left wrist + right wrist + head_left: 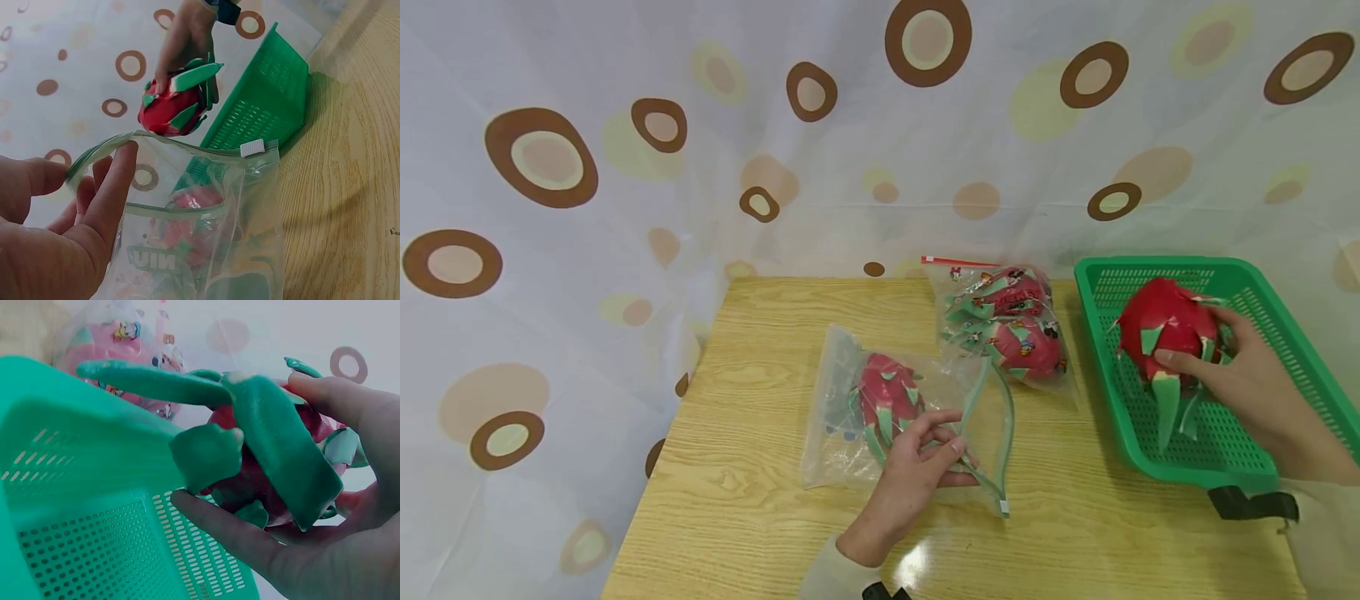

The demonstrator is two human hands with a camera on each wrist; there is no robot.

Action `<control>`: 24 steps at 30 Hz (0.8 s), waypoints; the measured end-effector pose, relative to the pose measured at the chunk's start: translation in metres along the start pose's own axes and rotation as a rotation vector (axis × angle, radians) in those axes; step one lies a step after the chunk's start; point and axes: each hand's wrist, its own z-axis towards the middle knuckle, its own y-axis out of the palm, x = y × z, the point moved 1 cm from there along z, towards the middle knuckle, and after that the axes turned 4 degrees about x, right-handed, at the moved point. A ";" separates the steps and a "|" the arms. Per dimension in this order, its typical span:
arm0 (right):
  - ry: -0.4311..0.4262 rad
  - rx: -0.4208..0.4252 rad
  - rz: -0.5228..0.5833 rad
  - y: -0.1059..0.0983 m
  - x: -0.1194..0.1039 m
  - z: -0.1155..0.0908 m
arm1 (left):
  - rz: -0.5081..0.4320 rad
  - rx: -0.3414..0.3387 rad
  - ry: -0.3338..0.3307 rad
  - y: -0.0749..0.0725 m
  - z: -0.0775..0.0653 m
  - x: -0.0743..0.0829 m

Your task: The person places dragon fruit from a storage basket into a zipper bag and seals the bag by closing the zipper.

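My right hand grips a red dragon fruit with long green scales, held over the green basket. In the right wrist view, thumb and fingers curl round the dragon fruit. My left hand holds the mouth of a clear zip bag lying on the table. The left wrist view has the thumb outside the bag's green zip edge and fingers inside it; a white slider sits at one end. Another dragon fruit lies inside this bag.
Behind and to the right of the open bag lies a second zip bag with a red zip and cartoon prints, with dragon fruits inside. The wooden table meets a patterned sheet at its back and left.
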 end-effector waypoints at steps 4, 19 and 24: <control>-0.006 -0.022 -0.004 0.004 -0.003 -0.007 | -0.001 -0.003 0.000 0.000 0.000 0.000; 0.012 -0.139 -0.010 0.016 -0.011 -0.021 | 0.010 -0.011 0.012 0.001 0.000 -0.002; -0.005 -0.151 -0.027 0.023 -0.014 -0.027 | 0.010 -0.006 0.009 0.002 0.000 -0.002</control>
